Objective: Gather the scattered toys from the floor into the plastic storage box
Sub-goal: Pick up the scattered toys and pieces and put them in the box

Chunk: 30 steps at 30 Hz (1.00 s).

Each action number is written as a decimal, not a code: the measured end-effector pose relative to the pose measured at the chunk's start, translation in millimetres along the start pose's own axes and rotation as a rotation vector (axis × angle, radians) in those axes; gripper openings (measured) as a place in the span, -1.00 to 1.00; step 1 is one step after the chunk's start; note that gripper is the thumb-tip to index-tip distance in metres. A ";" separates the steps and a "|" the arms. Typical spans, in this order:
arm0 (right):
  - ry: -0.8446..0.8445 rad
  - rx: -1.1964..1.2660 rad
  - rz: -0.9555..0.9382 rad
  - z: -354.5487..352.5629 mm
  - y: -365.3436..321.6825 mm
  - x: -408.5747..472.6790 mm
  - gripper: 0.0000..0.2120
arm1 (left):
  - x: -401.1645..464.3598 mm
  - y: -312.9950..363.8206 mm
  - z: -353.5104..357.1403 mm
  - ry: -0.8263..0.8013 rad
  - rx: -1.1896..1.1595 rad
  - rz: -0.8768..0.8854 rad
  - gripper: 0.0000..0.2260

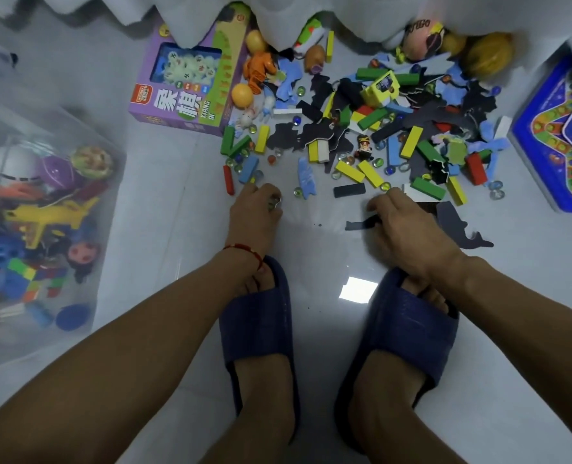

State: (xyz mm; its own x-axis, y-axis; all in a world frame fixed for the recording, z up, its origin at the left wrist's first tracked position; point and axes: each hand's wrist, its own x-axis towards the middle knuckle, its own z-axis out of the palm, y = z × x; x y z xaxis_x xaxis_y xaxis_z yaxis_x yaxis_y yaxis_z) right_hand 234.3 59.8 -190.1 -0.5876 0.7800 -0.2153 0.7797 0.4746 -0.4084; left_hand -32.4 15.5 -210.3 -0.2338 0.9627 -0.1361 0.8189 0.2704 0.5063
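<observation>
A: In the head view, where are your hands?

B: Both are low at mid-frame, down on the floor [164,202] just above your blue slippers [258,316]. Your left hand [256,209] has its fingers curled around some glass marbles [274,201]. Your right hand [402,222] pinches a dark flat puzzle piece [358,224], with another dark piece [459,226] lying just right of it.

A: And the toys?

B: The scattered toys [395,128] fill the upper middle and upper right, directly beyond your fingertips: coloured wooden blocks, marbles, foam pieces, a small figurine [364,148]. A purple game box [191,85] sits upper left of the pile, a blue board [559,135] at the right edge.

A: The storage box?

B: The plastic storage box [103,229] is at the left edge, well apart from your left hand, already holding toys including a yellow plane [48,217].
</observation>
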 end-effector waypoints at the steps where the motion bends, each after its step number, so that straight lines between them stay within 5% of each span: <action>1: -0.030 -0.028 -0.021 3.0 -1.4 1.4 -0.76 | 0.6 -1.2 -0.5 -0.004 0.003 0.000 -0.86; 12: -0.183 -0.138 -0.072 -8.2 -14.5 18.2 -0.88 | 12.9 1.0 -4.7 -0.134 0.163 0.092 -0.88; 20: -0.066 0.916 0.584 -22.2 -48.9 55.2 -0.79 | 10.9 7.4 1.8 -0.191 0.302 0.090 -0.73; 24: 0.008 0.309 0.241 -11.0 -58.6 76.5 -0.69 | 5.5 6.7 -1.2 -0.137 0.176 0.095 -0.86; 30: -0.004 -0.058 -0.016 11.7 -79.1 104.1 -0.67 | -3.6 -6.0 -5.1 -0.039 0.110 0.082 -0.92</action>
State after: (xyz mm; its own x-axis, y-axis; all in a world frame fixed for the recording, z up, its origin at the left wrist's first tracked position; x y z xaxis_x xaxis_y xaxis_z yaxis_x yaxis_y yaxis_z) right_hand 108.9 98.7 -190.7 -0.6012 0.7703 -0.2128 0.7811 0.5101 -0.3602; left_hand -39.1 10.3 -208.6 -0.1450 0.9805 -0.1327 0.8875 0.1882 0.4206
